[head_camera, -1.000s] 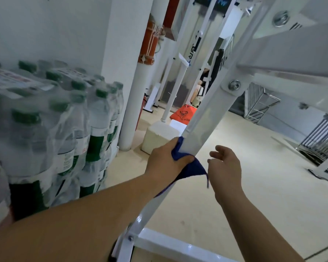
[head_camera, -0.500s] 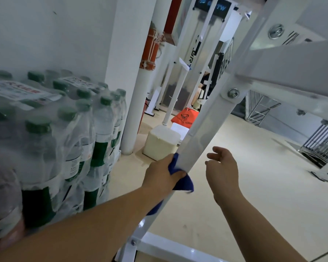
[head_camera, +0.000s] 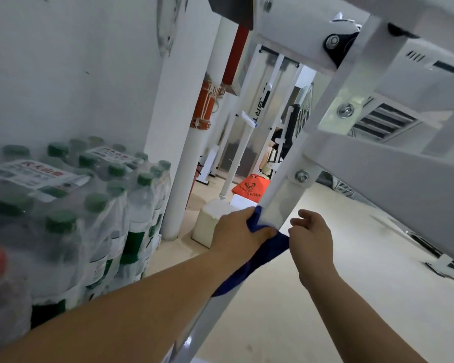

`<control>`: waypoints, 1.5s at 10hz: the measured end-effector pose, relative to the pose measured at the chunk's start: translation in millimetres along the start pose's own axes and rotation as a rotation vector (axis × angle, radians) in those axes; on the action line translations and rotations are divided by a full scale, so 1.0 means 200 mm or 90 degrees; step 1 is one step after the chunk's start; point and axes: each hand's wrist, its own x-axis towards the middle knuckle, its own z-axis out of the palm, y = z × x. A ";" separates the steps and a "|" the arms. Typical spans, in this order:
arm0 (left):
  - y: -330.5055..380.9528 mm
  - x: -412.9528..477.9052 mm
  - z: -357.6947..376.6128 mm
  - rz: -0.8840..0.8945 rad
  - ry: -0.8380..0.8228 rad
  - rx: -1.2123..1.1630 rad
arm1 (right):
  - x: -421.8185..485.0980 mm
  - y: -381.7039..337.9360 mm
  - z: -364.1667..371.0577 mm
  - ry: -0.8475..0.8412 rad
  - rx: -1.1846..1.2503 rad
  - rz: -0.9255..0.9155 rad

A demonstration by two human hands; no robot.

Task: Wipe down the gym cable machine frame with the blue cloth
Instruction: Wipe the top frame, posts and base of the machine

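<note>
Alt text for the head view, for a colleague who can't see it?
The left hand grips a blue cloth wrapped round a slanted white metal frame post; the right hand pinches the cloth's corner. Shrink-wrapped green-capped water bottles stand left.

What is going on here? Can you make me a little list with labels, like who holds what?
place: beside a white cable machine frame
left grip: bare hand, holds the blue cloth wrapped round the frame's slanted bar
right grip: fingers curled at the cloth's loose end; pinching it or not, cannot tell
left side: wrapped packs of green-capped water bottles
behind: orange bag on the floor
</note>
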 end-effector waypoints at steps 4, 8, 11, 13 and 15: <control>-0.23 -0.15 0.07 -0.047 -0.012 -0.048 | -0.06 0.06 0.05 0.005 -0.039 0.004; 0.01 -0.10 0.03 0.015 0.051 -0.040 | -0.07 -0.03 0.03 -0.022 -0.041 -0.007; 0.32 -0.11 -0.15 -0.067 0.068 -0.160 | -0.20 -0.28 -0.09 -0.012 -0.045 0.052; 0.74 -0.18 -0.28 -0.093 0.007 -0.415 | -0.40 -0.39 -0.21 -0.025 0.011 0.113; 0.93 -0.25 -0.39 -0.105 -0.096 -0.400 | -0.80 -0.18 -0.23 -0.083 -0.146 0.210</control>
